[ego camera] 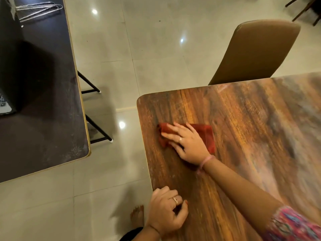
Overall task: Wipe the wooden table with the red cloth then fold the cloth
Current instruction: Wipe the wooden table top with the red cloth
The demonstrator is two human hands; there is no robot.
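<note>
Tan padded chair (255, 51) beyond, dark side table (40, 101) at left, wire hangers (39, 10) on it, glossy tiled floor (139, 40)

The right hand (188, 145) wears a ring and a pink wrist thread (205, 162), its arm ending at five o'clock in a multicoloured patterned sleeve (293, 225), while the left hand (166, 208) at six o'clock wears a ring (175, 200) and a thin dark wristband (155, 229), beside a bare foot (137, 216).

A crumpled red cloth (205, 134) lies flat at centre frame on the glossy, dark-grained wooden table (251, 136), near its rounded left corner, partly covered by a hand.
</note>
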